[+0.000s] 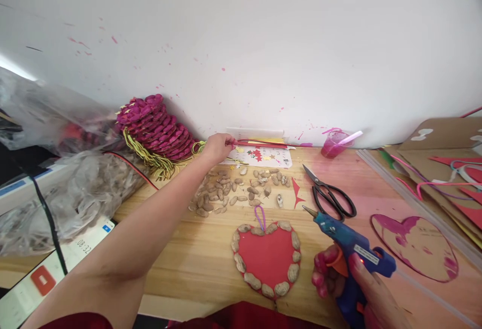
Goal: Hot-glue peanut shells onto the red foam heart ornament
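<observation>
My right hand (350, 279) is wrapped round a blue glue gun (350, 241), whose nozzle points up and left. My left hand (220, 147) reaches to the back, fingers closed at the left end of thin red strips (263, 143); what they pinch is too small to name. A red heart (265, 256) edged with peanuts lies in front of me, a purple loop (259, 217) at its top. Loose peanuts (222, 191) lie behind it. A white sheet (278, 157) with small star shapes is near my left hand.
Black scissors (331, 196) and a red paper scrap (297, 193) lie right of the peanuts. A pink cup (333, 143) stands by the wall. Stacked magenta hearts (158, 128), plastic bags (71, 193) and a phone (56, 268) are left; a cardboard heart (414, 246) and box (440, 135) right.
</observation>
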The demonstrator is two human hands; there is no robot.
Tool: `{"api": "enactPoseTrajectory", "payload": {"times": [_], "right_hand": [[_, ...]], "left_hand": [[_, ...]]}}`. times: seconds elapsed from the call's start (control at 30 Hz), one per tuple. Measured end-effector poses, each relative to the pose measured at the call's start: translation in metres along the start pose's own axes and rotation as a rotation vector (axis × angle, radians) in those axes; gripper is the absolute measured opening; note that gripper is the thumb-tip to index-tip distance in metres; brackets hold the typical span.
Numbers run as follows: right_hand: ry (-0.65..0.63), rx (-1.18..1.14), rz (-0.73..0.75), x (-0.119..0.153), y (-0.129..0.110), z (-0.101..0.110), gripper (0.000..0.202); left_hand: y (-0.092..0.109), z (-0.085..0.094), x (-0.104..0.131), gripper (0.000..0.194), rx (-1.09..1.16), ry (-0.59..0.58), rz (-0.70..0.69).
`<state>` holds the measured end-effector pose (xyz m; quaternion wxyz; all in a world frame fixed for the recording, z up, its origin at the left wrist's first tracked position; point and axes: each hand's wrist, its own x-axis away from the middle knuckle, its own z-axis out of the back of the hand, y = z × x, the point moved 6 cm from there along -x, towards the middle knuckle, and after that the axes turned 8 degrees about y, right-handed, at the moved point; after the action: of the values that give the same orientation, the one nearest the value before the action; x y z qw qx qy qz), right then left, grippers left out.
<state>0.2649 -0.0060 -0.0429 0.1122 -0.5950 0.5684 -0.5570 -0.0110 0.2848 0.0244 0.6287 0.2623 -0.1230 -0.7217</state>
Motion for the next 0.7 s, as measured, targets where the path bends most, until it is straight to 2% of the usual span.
{"api": "enactPoseTrajectory", "payload": {"times": [0.1,0.2,0.3,0.43,0.7], "right_hand": [[-0.039,0.028,-0.010,-0.005,0.001,0.003,0.031],[0.010,0.022,-0.014,-0.008,0.003,0.008,0.034],[0.005,-0.012,-0.014,-0.010,0.007,0.009,0.032],[-0.009,-0.038,-0.001,-0.007,0.007,0.008,0.029],[0.007,-0.009,-0.006,-0.011,0.011,0.016,0.031]], "left_hand": [[-0.001,0.003,0.013,0.021,-0.018,-0.048,-0.037],[-0.003,0.004,0.026,0.013,-0.033,-0.109,-0.067],[-0.005,0.005,0.035,0.015,-0.042,-0.113,-0.070],[-0.011,0.006,0.034,0.021,-0.014,-0.037,-0.043],[-0.019,0.012,0.016,0.028,0.123,0.182,0.039]]}}
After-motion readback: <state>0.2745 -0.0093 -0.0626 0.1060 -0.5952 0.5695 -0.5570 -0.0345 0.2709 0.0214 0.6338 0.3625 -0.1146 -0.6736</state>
